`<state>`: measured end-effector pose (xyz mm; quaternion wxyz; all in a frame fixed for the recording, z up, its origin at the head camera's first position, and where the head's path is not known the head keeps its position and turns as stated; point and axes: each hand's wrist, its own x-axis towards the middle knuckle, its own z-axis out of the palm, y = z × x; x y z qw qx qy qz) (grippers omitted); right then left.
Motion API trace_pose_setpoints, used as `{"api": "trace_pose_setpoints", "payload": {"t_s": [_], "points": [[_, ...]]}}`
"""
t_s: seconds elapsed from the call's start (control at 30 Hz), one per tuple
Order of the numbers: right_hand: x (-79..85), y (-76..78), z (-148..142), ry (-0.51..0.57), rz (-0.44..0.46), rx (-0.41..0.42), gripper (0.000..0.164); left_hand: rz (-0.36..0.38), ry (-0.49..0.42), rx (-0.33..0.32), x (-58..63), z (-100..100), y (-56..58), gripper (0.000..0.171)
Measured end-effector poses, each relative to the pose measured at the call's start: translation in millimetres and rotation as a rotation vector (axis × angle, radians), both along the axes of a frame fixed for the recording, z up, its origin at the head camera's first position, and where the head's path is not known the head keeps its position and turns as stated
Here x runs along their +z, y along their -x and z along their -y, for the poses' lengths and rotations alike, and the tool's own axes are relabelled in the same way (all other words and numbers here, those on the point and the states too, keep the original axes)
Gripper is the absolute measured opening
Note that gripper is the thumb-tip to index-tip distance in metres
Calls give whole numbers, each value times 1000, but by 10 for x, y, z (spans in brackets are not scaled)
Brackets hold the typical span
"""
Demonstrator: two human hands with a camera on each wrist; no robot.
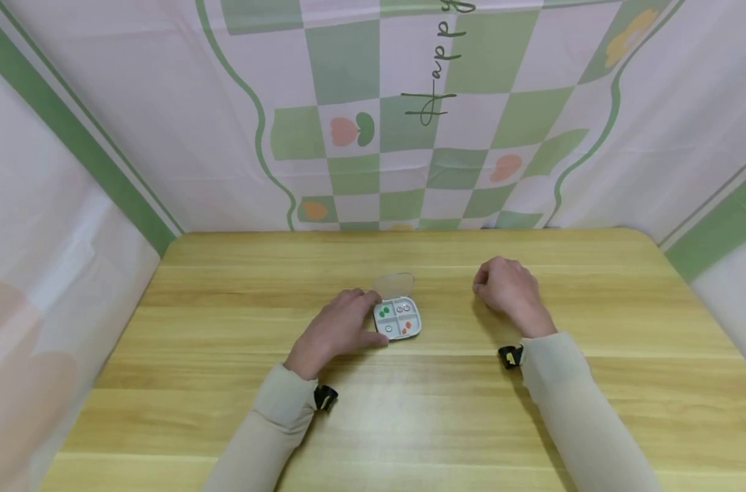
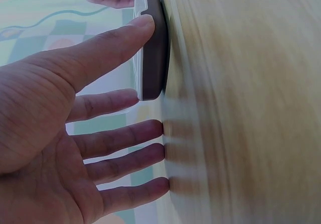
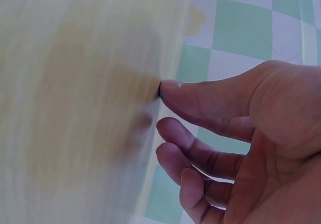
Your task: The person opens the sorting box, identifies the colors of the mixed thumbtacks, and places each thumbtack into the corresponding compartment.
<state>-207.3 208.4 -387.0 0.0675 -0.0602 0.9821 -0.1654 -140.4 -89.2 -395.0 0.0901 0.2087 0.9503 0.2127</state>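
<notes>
A small pill box (image 1: 396,318) lies on the wooden table, its clear lid (image 1: 394,285) raised at the back. Several compartments divide it: green pills back left, white round pieces with dark rings back right, one similar piece front left, orange-red pills front right. My left hand (image 1: 336,324) holds the box from its left side, thumb at the front edge and index finger at the back corner. In the left wrist view the thumb presses the dark side wall (image 2: 154,58). To the right, my right hand (image 1: 507,287) pinches a tiny blue-tinted thing (image 3: 160,90) between thumb and index finger, mostly hidden.
Wood-grain table (image 1: 446,424) spreads around both hands. A patterned cloth (image 1: 342,61) in green and white checks hangs along the table's back edge, with more cloth at the sides. Black wrist straps (image 1: 325,398) show below both hands.
</notes>
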Motion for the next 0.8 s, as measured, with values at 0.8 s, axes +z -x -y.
{"api": "trace_pose_setpoints", "payload": {"t_s": [0.8], "points": [[176, -61, 115, 172, 15, 85, 14, -1, -1, 1, 22, -5, -14, 68]]}}
